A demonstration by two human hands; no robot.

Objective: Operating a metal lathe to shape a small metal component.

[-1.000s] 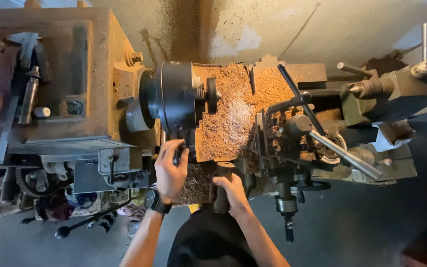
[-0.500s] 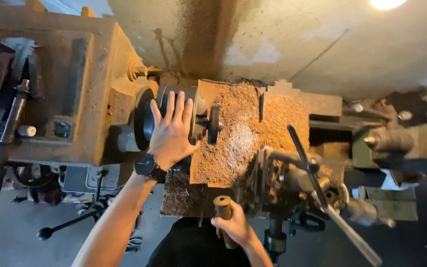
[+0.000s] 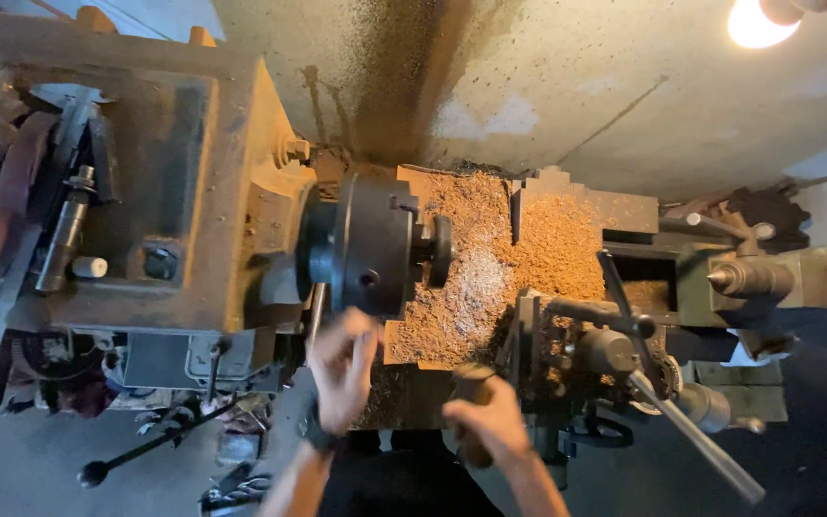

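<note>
While shavings coat its bed, the lathe chuck [image 3: 366,244] — dark, round — sits bare.

left hand [image 3: 342,369] — lower centre of my frame, blurred, fingers loosely spread, dark band on the wrist | right hand [image 3: 490,421] — just right of it, fingers curled into a fist, forearm running to the bottom edge

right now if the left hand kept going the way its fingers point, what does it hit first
Most likely the dark round chuck. The left hand is blurred, fingers aimed up at the chuck's lower edge, with a thin rod just beside them. Depth is unclear, so it could brush the rod first.
</note>
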